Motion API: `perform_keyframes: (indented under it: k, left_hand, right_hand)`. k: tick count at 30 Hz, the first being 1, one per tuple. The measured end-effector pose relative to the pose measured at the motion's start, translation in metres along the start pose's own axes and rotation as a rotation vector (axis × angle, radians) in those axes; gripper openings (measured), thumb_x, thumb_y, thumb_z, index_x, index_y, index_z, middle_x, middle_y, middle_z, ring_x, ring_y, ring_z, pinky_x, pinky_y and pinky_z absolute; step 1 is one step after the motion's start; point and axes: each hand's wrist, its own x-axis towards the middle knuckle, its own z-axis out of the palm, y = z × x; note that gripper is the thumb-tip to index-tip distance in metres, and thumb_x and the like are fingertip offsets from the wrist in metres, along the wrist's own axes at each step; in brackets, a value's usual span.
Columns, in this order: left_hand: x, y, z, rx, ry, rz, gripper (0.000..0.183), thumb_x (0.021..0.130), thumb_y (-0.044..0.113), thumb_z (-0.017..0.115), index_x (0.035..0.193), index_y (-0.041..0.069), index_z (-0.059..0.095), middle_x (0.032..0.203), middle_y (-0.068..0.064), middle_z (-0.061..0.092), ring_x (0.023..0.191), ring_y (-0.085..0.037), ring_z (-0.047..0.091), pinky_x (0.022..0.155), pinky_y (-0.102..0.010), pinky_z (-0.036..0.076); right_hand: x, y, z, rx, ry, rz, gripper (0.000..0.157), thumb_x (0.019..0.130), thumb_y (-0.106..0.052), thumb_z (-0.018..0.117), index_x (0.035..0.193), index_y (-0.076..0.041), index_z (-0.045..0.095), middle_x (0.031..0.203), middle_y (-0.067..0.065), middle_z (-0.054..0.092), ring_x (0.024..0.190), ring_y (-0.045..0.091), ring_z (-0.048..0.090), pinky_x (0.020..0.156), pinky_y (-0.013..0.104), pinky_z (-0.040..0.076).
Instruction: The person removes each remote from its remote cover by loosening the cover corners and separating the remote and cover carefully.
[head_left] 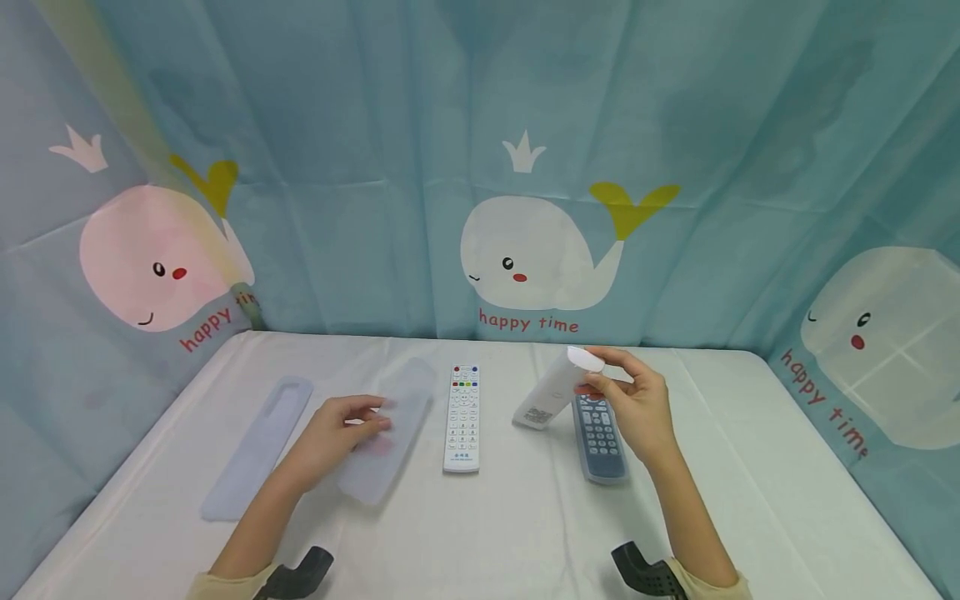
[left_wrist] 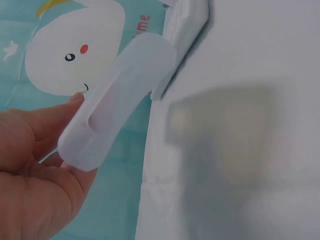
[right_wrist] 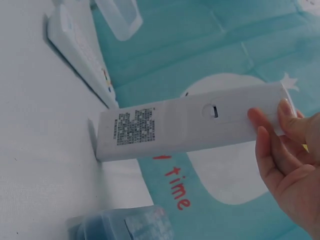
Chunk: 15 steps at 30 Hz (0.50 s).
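Observation:
My left hand [head_left: 333,437] pinches a translucent silicone remote cover [head_left: 396,433] by its left edge, thumb and fingertips on that side. The left wrist view shows the cover [left_wrist: 120,100] tilted, with a long opening in one face. On the right, my right hand [head_left: 636,404] grips a white remote control [head_left: 553,392] by its upper end. That remote leans with its lower end down by the tablecloth; its back, with a printed code label [right_wrist: 135,126], shows in the right wrist view. A second white remote [head_left: 461,421] lies face up between the hands.
A dark remote [head_left: 602,446] in a clear cover lies just below my right hand. Another translucent cover [head_left: 258,450] lies flat at the left, beyond my left forearm. The white-clothed table [head_left: 525,533] ends at a blue curtain [head_left: 360,250] with whale prints.

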Motion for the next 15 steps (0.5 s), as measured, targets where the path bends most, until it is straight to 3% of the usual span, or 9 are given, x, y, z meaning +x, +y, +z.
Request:
perform_keyframes:
  k: [6, 15]
  left_hand:
    - [-0.005, -0.012, -0.013, -0.027, -0.006, -0.016, 0.043, 0.101, 0.007, 0.069, 0.137, -0.015, 0.059, 0.106, -0.016, 0.075, 0.078, -0.006, 0.061, 0.062, -0.024, 0.05]
    - [-0.01, -0.03, -0.029, -0.021, 0.036, -0.076, 0.043, 0.102, 0.008, 0.069, 0.138, -0.014, 0.059, 0.099, -0.009, 0.072, 0.068, -0.006, 0.05, 0.059, -0.023, 0.045]
  right_hand:
    - [-0.001, 0.0, 0.001, 0.007, -0.025, 0.01, 0.032, 0.098, 0.009, 0.067, 0.131, 0.006, 0.066, 0.128, 0.023, 0.064, 0.08, 0.006, 0.077, 0.077, 0.025, 0.064]
    - [-0.006, -0.001, 0.001, 0.09, -0.099, 0.057, 0.033, 0.1, 0.007, 0.066, 0.133, 0.009, 0.062, 0.126, 0.014, 0.063, 0.089, 0.012, 0.078, 0.085, 0.027, 0.064]
